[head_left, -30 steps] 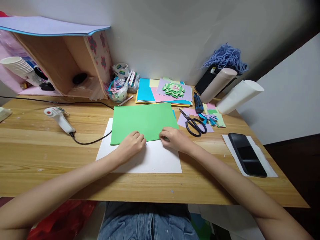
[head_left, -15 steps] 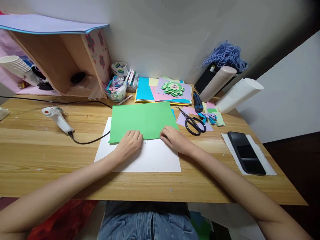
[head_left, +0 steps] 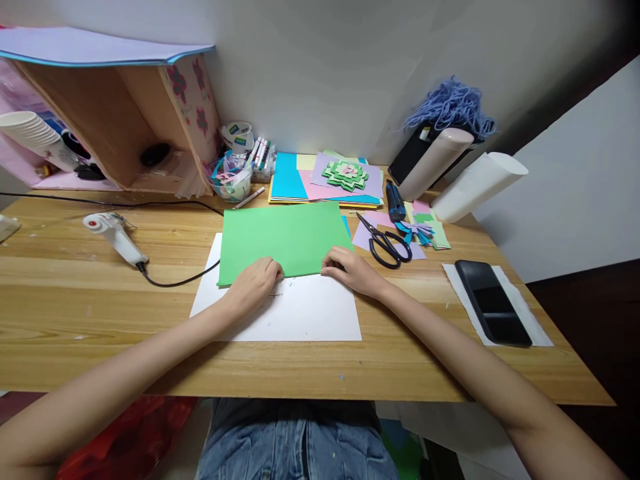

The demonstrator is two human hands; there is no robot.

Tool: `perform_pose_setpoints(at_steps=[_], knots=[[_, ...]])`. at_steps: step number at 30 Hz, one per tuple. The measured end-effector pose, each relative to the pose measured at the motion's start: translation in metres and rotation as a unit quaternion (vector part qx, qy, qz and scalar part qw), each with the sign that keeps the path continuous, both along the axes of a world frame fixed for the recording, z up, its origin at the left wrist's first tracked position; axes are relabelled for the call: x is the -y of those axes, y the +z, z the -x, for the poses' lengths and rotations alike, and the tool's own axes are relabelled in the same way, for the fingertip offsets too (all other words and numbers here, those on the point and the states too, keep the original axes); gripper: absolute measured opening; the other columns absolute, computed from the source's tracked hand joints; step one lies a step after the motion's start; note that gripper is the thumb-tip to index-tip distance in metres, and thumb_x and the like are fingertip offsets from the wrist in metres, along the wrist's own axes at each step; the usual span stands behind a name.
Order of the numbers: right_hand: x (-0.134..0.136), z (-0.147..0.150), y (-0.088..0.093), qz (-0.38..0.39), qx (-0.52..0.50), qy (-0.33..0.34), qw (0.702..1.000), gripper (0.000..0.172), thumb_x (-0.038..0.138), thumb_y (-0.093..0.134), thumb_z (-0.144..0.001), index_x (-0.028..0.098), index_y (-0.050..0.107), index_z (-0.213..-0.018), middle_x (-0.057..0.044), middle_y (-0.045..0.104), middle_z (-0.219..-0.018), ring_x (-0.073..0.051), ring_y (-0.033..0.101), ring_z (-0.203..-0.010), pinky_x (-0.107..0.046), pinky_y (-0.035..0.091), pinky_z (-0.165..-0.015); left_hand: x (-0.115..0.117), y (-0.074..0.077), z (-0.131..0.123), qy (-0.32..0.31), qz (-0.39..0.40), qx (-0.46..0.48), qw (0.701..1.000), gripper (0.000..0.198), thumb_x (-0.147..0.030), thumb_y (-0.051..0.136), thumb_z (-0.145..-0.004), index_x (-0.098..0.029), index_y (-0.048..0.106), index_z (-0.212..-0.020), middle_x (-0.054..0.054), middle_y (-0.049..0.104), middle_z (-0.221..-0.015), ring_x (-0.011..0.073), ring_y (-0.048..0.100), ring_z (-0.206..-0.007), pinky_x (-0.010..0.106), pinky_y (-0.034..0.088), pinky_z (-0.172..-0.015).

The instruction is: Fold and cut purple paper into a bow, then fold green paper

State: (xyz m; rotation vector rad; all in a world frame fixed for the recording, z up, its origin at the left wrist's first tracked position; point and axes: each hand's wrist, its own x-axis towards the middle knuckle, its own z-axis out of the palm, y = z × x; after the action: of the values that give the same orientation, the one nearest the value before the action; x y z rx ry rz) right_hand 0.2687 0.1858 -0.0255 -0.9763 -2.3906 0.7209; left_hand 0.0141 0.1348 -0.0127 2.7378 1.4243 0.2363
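A green sheet of paper (head_left: 283, 237) lies over a white sheet (head_left: 310, 317) on the wooden desk. Its near edge has a narrow fold or roll along it. My left hand (head_left: 257, 280) is closed on that near edge, left of its middle. At the right end of the same edge, my right hand (head_left: 347, 268) pinches the paper between thumb and fingers. Small scraps and marks show on the white sheet between the hands. Black-handled scissors (head_left: 390, 248) lie to the right of my right hand.
A hot glue gun (head_left: 117, 240) with a black cord lies at left. Behind are a tub of scraps (head_left: 233, 181), markers (head_left: 261, 153), and stacked coloured paper (head_left: 290, 180) bearing a layered green paper flower (head_left: 346, 175). A utility knife (head_left: 395, 201) and a phone (head_left: 493, 303) are at right.
My left hand has shifted slightly left along the near edge. My right hand has moved up a little, its fingers more curled. The green paper stays almost in place.
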Motion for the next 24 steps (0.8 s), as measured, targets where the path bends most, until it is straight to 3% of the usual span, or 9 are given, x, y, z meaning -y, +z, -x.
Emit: perform_pose_setpoints(at_steps=[6,10,18,24], knots=[[0.000,0.000,0.002,0.025,-0.016,-0.019,0.999,0.011,0.022,0.059,-0.083,0.017,0.057,-0.074,0.000,0.053,-0.072,-0.013,0.048,-0.070,-0.025,0.037,-0.064,-0.006,-0.007,0.008,0.032,0.036,0.089,0.995,0.024,-0.032,0.036,-0.093,-0.015,0.050,-0.084,0.005,0.054,-0.078,0.0168,0.049,-0.070,0.030,0.039,-0.061],[0.000,0.000,0.003,0.041,-0.026,-0.026,0.998,0.011,0.022,0.060,-0.082,0.017,0.057,-0.073,0.000,0.052,-0.071,-0.013,0.048,-0.069,-0.025,0.037,-0.063,-0.008,-0.007,0.013,0.020,0.044,0.102,0.994,0.024,-0.035,0.040,-0.092,-0.015,0.051,-0.083,0.004,0.054,-0.079,0.0166,0.050,-0.072,0.029,0.039,-0.063],[-0.001,0.000,0.002,0.058,-0.033,-0.029,0.997,0.011,0.024,0.060,-0.080,0.018,0.057,-0.071,0.000,0.052,-0.070,-0.014,0.048,-0.069,-0.026,0.037,-0.063,0.006,0.006,0.024,-0.014,0.012,0.006,1.000,0.022,-0.019,0.033,-0.092,-0.012,0.054,-0.088,0.007,0.053,-0.083,0.0174,0.048,-0.074,0.029,0.039,-0.065],[-0.002,-0.001,0.000,0.054,-0.036,-0.023,0.998,0.012,0.026,0.060,-0.081,0.019,0.057,-0.072,-0.001,0.053,-0.070,-0.014,0.049,-0.070,-0.027,0.038,-0.064,0.014,0.008,0.022,-0.045,-0.070,-0.146,0.986,0.025,-0.001,0.032,-0.084,-0.009,0.056,-0.083,0.010,0.055,-0.078,0.0199,0.049,-0.069,0.031,0.038,-0.061]])
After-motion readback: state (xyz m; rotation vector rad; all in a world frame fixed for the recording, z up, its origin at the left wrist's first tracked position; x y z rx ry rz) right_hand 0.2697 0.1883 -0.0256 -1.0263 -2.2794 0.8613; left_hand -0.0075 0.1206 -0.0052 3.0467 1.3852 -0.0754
